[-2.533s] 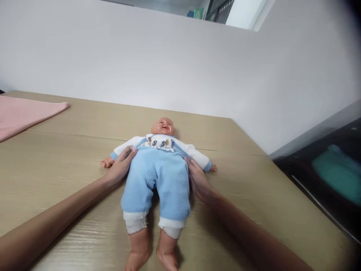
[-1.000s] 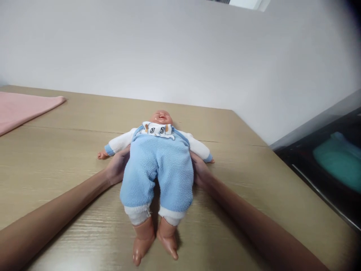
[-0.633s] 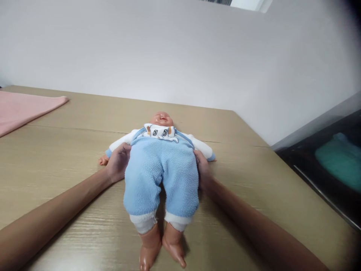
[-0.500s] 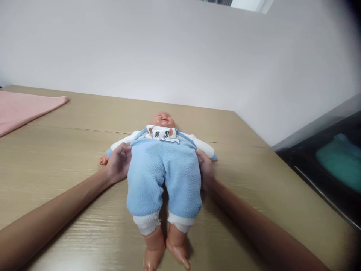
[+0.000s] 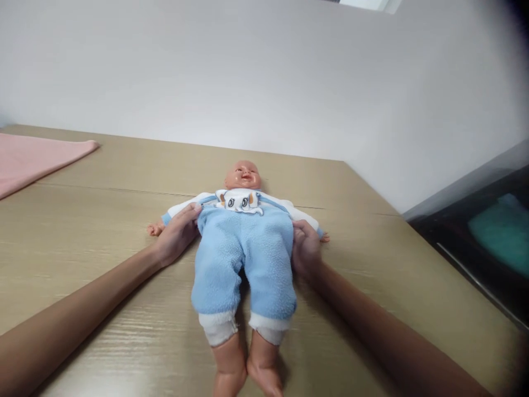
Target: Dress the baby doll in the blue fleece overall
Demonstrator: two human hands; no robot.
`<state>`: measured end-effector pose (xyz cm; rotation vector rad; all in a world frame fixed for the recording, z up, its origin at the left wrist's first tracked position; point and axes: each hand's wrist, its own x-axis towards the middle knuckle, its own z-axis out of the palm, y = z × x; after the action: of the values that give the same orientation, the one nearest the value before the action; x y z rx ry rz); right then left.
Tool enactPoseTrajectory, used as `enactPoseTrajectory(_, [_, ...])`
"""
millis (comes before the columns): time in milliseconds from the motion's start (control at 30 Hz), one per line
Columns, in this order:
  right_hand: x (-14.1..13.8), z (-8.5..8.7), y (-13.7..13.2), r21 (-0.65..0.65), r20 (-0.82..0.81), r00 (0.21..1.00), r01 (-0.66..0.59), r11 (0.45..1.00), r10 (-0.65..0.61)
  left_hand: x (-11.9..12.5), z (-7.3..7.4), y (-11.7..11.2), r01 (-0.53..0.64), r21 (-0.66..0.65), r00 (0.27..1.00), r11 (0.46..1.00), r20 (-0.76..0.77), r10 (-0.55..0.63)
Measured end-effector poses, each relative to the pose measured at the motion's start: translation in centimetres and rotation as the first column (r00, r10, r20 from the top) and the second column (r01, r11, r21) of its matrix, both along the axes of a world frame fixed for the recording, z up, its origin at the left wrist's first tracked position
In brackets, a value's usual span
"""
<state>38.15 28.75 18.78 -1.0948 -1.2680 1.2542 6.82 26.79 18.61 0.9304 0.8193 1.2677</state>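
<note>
We find the doll lying face up on the wooden surface, feet nearest to us, dressed in blue trousers. Our left hand rests against the doll's side that faces the pink cloth, and our right hand against the opposite side. The fingers of both hands are clamped on the blue trousers at the doll's waist.

light blue fleece trousers, pink cloth, tan table
</note>
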Motion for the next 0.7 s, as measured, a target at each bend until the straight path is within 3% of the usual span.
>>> enactPoseTrajectory(133, [-0.5, 0.1, 0.3, -0.065, -0.087, 0.996, -0.002, 0.998, -0.003, -0.4, -0.7, 0.1, -0.064, 0.021, 0.998, 0.998, -0.023, 0.064])
enactPoseTrajectory(300, [-0.6, -0.4, 0.6, -0.012, 0.03, 0.995, 0.093, 0.996, -0.092, -0.2, -1.0, -0.2, -0.127, 0.068, 0.987, 0.99, -0.086, 0.133])
enactPoseTrajectory(400, [-0.3, 0.5, -0.5, 0.158, 0.185, 0.956, 0.201, 0.967, -0.228, 0.0, -1.3, -0.3, -0.185, 0.086, 0.975, 0.979, -0.108, 0.194])
enactPoseTrajectory(467, [-0.5, 2.3, -1.3, 0.34, 0.297, 0.907, 0.192, 0.921, -0.299, 0.1, -1.4, -0.4, -0.222, 0.105, 0.966, 0.969, -0.113, 0.234])
enactPoseTrajectory(600, [-3.5, 7.4, -0.6, 0.545, 0.482, 0.848, -0.092, 0.834, -0.221, 0.5, -1.1, -0.7, -0.267, 0.218, 0.94, 0.939, -0.155, 0.304])
enactPoseTrajectory(700, [-8.0, 10.4, 2.8, 0.512, 0.637, 0.771, -0.407, 0.757, -0.016, 0.7, -0.6, -1.1, -0.289, 0.326, 0.896, 0.9, -0.239, 0.374])
